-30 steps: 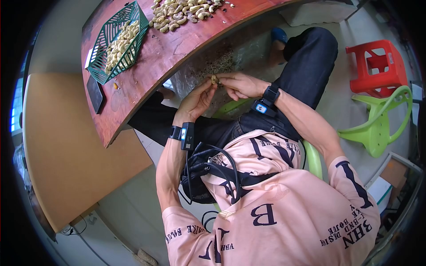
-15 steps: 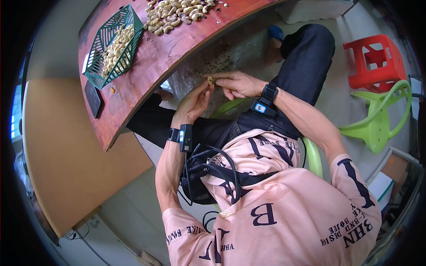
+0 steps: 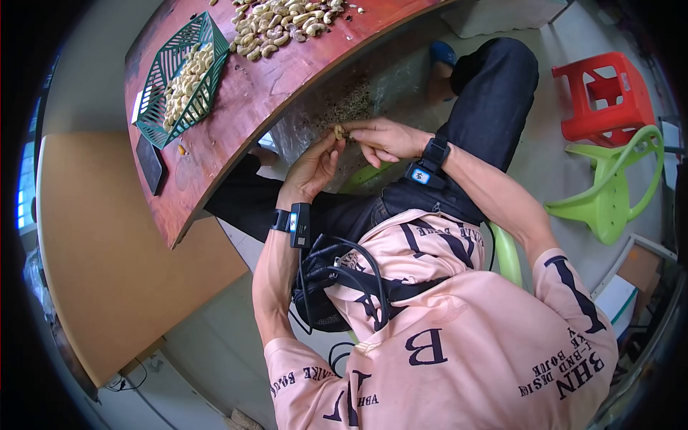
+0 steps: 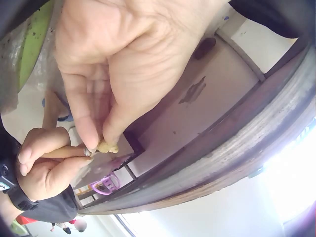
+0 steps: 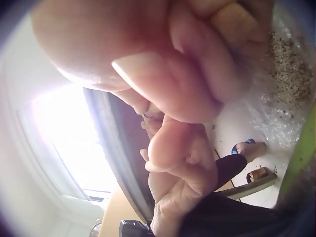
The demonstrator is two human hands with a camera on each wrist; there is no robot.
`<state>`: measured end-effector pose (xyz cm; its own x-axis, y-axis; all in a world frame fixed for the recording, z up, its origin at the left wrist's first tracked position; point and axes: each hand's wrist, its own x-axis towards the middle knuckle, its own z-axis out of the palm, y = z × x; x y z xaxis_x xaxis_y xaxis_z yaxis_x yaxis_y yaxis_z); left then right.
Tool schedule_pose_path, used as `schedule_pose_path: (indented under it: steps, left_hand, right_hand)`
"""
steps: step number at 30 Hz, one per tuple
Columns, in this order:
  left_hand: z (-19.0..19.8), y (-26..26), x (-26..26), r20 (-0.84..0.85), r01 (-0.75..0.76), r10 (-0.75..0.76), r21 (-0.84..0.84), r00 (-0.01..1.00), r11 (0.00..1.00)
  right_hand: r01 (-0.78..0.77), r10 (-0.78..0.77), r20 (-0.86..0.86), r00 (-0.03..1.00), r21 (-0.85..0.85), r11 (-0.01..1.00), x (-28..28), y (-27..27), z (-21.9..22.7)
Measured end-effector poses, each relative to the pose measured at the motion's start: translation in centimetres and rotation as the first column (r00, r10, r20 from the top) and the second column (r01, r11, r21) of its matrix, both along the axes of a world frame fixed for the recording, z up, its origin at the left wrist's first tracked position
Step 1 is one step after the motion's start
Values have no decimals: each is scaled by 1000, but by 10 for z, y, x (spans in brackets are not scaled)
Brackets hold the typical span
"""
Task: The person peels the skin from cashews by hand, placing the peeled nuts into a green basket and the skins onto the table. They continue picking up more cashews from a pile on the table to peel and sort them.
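Note:
Over the lap, my left hand (image 3: 314,170) pinches a pale yellowish cashew nut (image 4: 107,147) between thumb and fingertips. My right hand (image 3: 387,137) meets it from the other side, its thumb and index finger closed on a small tool (image 4: 88,152). Only a bit of the tool's metallic tip shows; the fingers hide the rest. That tip lies right at the nut's edge. In the right wrist view, the fingers of both hands come together and mostly cover the nut.
On the reddish table (image 3: 279,79) lie a heap of cashews (image 3: 276,27), a green basket (image 3: 147,118) of paler nuts and a dark phone (image 3: 150,166). Below, plastic sheeting (image 3: 294,140) carries peel scraps (image 3: 351,106). A red stool (image 3: 605,97) and a green chair (image 3: 609,193) stand right.
Both hands stay together at the nut, with only slight finger shifts. The table and its things sit slightly lower and further left in the head view.

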<state>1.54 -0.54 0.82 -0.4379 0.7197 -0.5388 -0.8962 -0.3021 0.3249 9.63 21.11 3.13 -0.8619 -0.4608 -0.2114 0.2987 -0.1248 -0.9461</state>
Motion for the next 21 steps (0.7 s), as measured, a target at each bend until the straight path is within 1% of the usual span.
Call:
schedule_pose_path:
  steps: [6,9,12,18,21]
  left_hand:
    - [2,0,2,-20,10,-10,-31,1000,999]
    - [0,0,2,-15,11,-11,-37,1000,999]
    - [-2,0,1,8,4,-4,-28,1000,1000]
    - [-4,0,-1,75,-21,20,8,997,1000]
    - [-4,-1,-1,94,-26,23,23,995,999]
  right_hand:
    - [-43,43,-12,999,-14,999,2,3,1]
    - [-50,52,24,998,-49,998,1,2,-4]
    - [-32,34,26,999,-70,997,2,2,-6]
    - [22,-22,9,1000,-34,999,-1,-1,-8]
    - [48,-47,18,999,-54,997,-2,-1,-9]
